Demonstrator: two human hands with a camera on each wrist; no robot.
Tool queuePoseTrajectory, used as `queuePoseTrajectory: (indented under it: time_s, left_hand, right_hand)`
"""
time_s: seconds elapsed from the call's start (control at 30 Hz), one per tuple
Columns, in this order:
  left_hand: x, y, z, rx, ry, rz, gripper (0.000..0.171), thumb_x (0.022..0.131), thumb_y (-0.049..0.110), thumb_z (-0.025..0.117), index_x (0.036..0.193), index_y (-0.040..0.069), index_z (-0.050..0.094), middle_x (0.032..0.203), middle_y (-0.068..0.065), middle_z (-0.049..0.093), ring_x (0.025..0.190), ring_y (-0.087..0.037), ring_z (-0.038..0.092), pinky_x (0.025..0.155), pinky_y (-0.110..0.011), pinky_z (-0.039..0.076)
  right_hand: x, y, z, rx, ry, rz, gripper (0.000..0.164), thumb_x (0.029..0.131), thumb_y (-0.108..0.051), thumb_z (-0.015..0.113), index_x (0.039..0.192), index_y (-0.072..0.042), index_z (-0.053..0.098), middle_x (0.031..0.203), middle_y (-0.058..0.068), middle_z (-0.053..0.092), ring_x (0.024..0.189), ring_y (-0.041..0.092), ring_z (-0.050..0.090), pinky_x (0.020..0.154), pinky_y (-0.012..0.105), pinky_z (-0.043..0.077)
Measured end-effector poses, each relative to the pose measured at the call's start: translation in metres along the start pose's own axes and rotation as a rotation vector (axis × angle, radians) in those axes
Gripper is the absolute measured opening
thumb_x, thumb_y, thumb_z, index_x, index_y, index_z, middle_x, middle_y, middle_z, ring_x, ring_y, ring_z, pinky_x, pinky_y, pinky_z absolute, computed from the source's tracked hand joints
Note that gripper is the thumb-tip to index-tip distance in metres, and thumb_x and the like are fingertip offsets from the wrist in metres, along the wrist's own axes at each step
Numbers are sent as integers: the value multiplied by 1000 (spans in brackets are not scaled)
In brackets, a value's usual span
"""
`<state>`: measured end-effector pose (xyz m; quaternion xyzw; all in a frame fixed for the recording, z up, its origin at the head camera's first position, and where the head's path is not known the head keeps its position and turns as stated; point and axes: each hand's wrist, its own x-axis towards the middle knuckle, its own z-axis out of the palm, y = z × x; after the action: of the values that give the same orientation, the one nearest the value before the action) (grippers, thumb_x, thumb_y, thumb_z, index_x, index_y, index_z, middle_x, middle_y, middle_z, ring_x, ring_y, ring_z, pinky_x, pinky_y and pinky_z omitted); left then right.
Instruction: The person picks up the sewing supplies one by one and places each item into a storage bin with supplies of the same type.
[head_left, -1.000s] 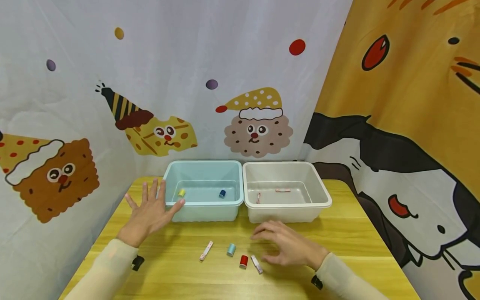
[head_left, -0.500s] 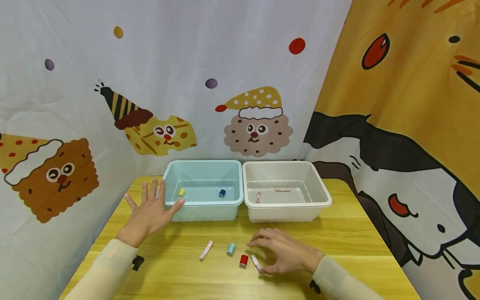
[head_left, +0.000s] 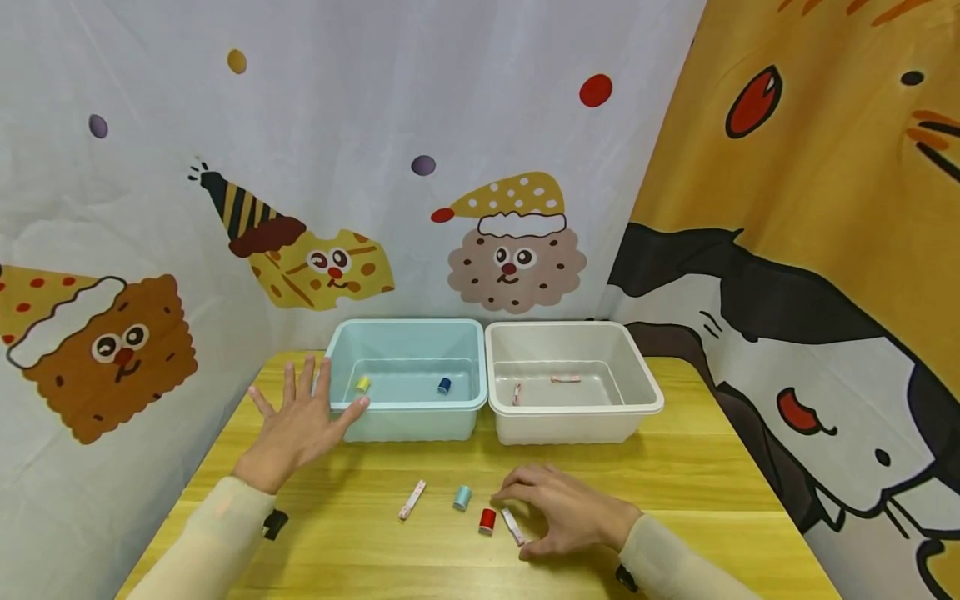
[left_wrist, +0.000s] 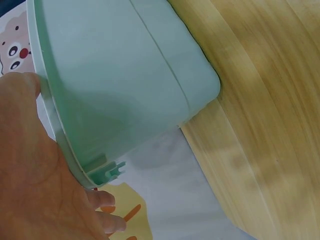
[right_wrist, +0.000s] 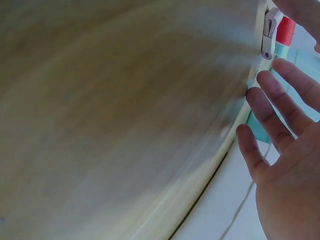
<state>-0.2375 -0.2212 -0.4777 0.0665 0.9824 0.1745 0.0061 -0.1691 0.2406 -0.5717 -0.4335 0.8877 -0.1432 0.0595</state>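
My left hand (head_left: pixel 300 425) rests spread on the left front corner of a light blue bin (head_left: pixel 408 423); in the left wrist view its thumb lies along the rim. A folded tape measure (head_left: pixel 513 527), pale and banded, lies on the table between the thumb and fingers of my right hand (head_left: pixel 573 510). The thumb tip is at its near end; I cannot tell whether it touches. In the right wrist view, the folded tape (right_wrist: pixel 270 35) shows beside the red spool (right_wrist: pixel 285 31), with the fingers apart. Just left of the tape stands a red thread spool (head_left: pixel 487 522).
A light blue thread spool (head_left: pixel 462 498) and another folded tape (head_left: pixel 412 500) lie on the wooden table (head_left: pixel 337 550). The blue bin holds a yellow spool (head_left: pixel 363 384) and a dark blue spool (head_left: pixel 444 386). Two folded tapes (head_left: pixel 566 379) lie in the white bin (head_left: pixel 573 427).
My right hand has come down and slightly toward me, its thumb and fingers now around the folded tape beside the red spool. The left hand has stayed on the blue bin.
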Motion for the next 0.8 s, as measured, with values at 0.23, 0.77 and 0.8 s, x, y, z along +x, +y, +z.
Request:
queuePoseTrajectory:
  time_s: [0.23,0.77,0.8]
  left_hand:
    - [1,0,1,7,2,-2,121,111,88,41,187,0,8,194,-34,-5,176,-68,-8,120,-102,-20]
    - [2,-2,0,4,-6,-5,122,111,89,41,187,1,6,194,-34,-5,176,-67,-10,119,-101,-23]
    - [2,-2,1,5,-7,-5,122,111,89,41,187,1,6,194,-34,-6,176,-67,-10,119,-101,-24]
  right_hand:
    - [3,1,1,9,-8,-11,68,94,-52,97,156,-36,71,155,-20,66,146,9,62,128,56,54]
    - [9,2,-1,16,20,-71,49,97,-42,96,142,-34,80,142,-19,72,132,5,67,118,37,60]
    - [9,2,-1,15,20,-72,49,97,-42,96,142,-34,80,141,-19,72,131,4,67,118,37,61]
